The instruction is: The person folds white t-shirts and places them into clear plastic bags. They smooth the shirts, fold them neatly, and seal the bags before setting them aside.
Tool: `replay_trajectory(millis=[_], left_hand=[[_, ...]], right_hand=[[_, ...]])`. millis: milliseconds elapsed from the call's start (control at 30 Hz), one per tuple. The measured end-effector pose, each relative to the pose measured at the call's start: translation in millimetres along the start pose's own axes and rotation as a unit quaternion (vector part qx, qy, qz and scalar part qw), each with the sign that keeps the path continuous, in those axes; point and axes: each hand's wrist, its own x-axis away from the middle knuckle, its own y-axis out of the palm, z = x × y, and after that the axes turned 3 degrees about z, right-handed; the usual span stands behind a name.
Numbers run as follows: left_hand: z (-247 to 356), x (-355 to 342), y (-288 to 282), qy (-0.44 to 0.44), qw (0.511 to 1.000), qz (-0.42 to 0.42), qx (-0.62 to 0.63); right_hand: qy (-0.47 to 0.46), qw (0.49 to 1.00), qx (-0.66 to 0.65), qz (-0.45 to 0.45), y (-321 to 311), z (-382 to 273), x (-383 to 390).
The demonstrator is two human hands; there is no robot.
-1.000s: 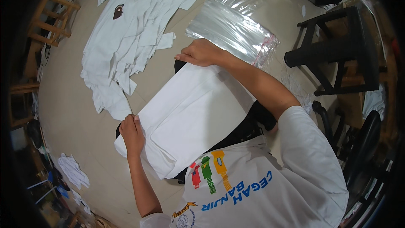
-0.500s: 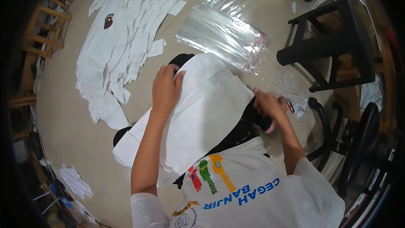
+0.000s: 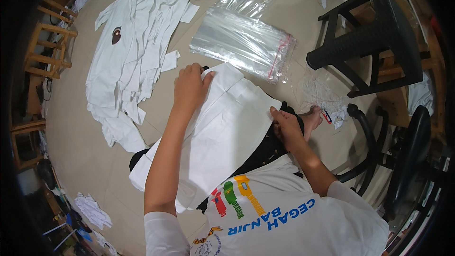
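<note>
A white garment (image 3: 222,123) is spread over my lap, with folded edges along its far side. At its far left edge my left hand (image 3: 192,87) grips the cloth, its thumb lying on top and the fingers curled past the edge. My right hand (image 3: 287,127) pinches the right edge between the thumb and fingers that are partly hidden. Black trousers (image 3: 265,149) show beneath the cloth, and a bare foot (image 3: 311,119) is just beyond my right hand.
Several white garments (image 3: 137,52) lie heaped at the far left, one with a dark emblem. Clear plastic bags (image 3: 237,38) lie ahead. To the right are a black stool (image 3: 365,38), loose threads (image 3: 317,92), a small red-and-black tool (image 3: 326,116) and a black chair base (image 3: 367,137).
My right hand has moved left from beyond the garment's edge and now pinches that edge. My left hand stays at the far left edge. The foot has come into fuller view.
</note>
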Motion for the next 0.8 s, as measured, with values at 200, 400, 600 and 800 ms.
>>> replay_trajectory(millis=[200,400,600,800], left_hand=[[1.8,-49.1,15.7,-0.028,0.977,-0.206,-0.045],[-15.9,-85.4,22.0,-0.112,0.896,-0.389,0.182],[-36.5,-91.1,21.6,-0.065,0.843,-0.411,0.340],[-40.3,-88.9,4.2,-0.085,0.754,-0.464,0.457]], right_hand=[[-0.044,0.997,0.045,-0.035,12.7,-6.3,-2.7],[-0.078,0.994,-0.003,-0.073,12.0,-7.1,-1.8],[-0.089,0.990,-0.016,-0.108,1.7,7.9,-9.3],[-0.112,0.988,-0.004,-0.102,1.5,8.2,-1.7]])
